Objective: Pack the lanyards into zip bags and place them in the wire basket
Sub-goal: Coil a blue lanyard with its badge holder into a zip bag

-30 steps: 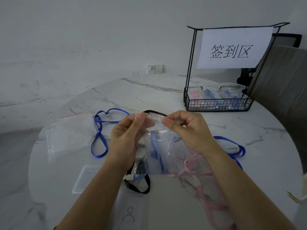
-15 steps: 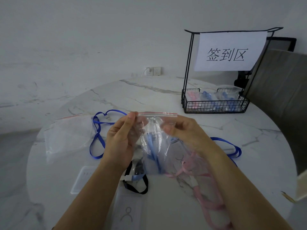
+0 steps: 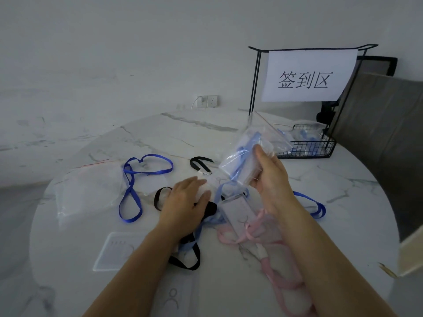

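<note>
Marble, white with grey veins, makes up the round table point(image 3: 251, 282) before me, and a pale wall with a socket point(image 3: 207, 101) stands behind it. At about one o'clock on the tabletop sits the wire basket point(image 3: 306, 149), black, with filled bags inside and a tall frame carrying a paper sign point(image 3: 306, 76) printed with three characters. My right hand point(image 3: 272, 177) is raised off the table, fingers and thumb closed around the lower end of a zip bag point(image 3: 254, 147) holding a blue lanyard; the bag tilts up toward the basket, its top corner overlapping the basket's left end from where I look, though I cannot tell whether it touches. My left hand point(image 3: 185, 202) lies palm down, fingers loosely spread, on the heap of lanyards in the middle; I cannot tell whether it grips anything. A black lanyard point(image 3: 185, 259) runs out from under it toward six o'clock. At nine o'clock a dark blue lanyard point(image 3: 137, 179) loops beside an empty clear bag point(image 3: 91, 193) with a red seal strip. A pink lanyard point(image 3: 274, 259) trails toward five o'clock, partly under my right forearm, and another blue loop point(image 3: 315, 205) shows at three o'clock. A clear badge holder point(image 3: 114, 250) lies flat at seven o'clock.
</note>
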A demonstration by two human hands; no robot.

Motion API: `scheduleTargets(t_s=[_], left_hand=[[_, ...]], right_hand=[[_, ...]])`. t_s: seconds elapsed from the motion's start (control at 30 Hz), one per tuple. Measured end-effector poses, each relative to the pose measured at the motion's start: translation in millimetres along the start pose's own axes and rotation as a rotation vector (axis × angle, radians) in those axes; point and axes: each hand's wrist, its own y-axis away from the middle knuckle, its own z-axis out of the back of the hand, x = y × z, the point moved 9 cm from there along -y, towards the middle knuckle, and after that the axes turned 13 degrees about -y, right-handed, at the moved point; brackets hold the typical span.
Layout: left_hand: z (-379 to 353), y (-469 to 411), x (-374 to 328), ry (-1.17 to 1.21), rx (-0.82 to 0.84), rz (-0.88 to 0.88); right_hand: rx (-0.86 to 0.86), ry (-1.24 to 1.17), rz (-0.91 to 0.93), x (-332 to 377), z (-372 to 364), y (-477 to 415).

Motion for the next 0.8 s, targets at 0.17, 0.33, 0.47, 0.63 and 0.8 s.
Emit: scheduleTargets(t_s=[0.17,0.33,0.47,0.63,0.8], left_hand=[[-15.7,-4.9,-5.5,-0.255,0.106,-0.031],[-18.7,-6.4,-8.8,-0.296,0.086,-0.046],[-21.2,-6.9,-8.5,-0.292,0.093,-0.037],[-18.8,-5.1,-9.1,-0.267,0.078,-0.027],[-20.4,-2.9,-6.6,-0.256,0.108,-0.022]], right_hand=[[-0.141,-0.206,-0.095,0.4,14.2,-5.2],[-0.144,-0.06,-0.043,21.3,27.7,-22.8],[-0.255,0.093,0.032,48.3,50.4,-59.2],[-0.44,0.522,0.222,94.5,67.5,-111.3],[-0.385,0.873,0.274,108.7,55.1,-153.5]])
